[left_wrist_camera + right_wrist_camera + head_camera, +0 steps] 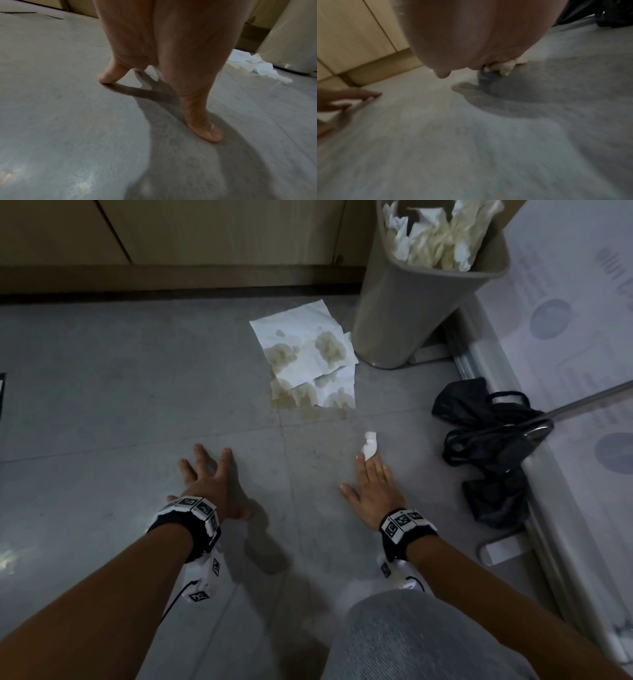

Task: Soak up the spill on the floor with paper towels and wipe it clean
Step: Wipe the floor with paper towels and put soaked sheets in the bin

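Head view: left hand (209, 481) is released, fingers spread flat on the grey floor (102, 405). Right hand (371, 487) has its grip closed on a small paper wad (370, 445), pressed to the floor at the fingertips. Stained paper towels (308, 354) lie ahead over the spill (308, 409), touching the base of the bin (411, 302). Black bag (489, 440) lies right, against the metal rail. Bare floor extends left to the cabinet plinth (171, 280).
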A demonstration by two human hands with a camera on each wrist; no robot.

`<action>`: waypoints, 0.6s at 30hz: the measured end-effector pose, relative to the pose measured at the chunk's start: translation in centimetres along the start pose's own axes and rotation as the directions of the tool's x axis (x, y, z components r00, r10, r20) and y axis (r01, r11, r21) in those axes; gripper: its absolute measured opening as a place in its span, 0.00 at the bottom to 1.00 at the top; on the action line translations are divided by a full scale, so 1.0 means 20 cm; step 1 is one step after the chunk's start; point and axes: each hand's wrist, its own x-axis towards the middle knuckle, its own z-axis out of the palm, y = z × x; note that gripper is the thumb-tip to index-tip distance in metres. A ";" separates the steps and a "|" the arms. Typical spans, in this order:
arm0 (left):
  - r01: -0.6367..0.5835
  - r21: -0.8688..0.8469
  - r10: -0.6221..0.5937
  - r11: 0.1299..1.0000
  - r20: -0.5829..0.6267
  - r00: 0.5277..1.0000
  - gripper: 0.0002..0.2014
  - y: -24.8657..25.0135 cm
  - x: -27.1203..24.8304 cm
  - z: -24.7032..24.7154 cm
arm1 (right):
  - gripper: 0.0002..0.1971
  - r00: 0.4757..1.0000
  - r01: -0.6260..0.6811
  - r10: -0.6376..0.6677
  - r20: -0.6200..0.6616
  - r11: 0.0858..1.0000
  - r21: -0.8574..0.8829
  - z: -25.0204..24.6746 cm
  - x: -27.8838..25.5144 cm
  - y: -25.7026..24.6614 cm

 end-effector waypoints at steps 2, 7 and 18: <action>-0.008 0.001 0.008 1.000 -0.003 1.000 0.74 0.00 0.00 0.00 | 0.48 1.000 -0.015 0.015 0.004 0.999 0.033 -0.01 0.01 -0.02; -0.011 -0.003 0.011 1.000 0.018 1.000 0.73 0.01 -0.02 -0.02 | 0.46 0.999 -0.030 0.029 0.015 0.998 0.051 -0.02 0.02 -0.06; -0.016 -0.009 0.017 1.000 0.018 1.000 0.73 0.01 -0.01 -0.02 | 0.45 0.995 0.094 -0.096 0.007 0.983 0.159 -0.17 0.16 -0.23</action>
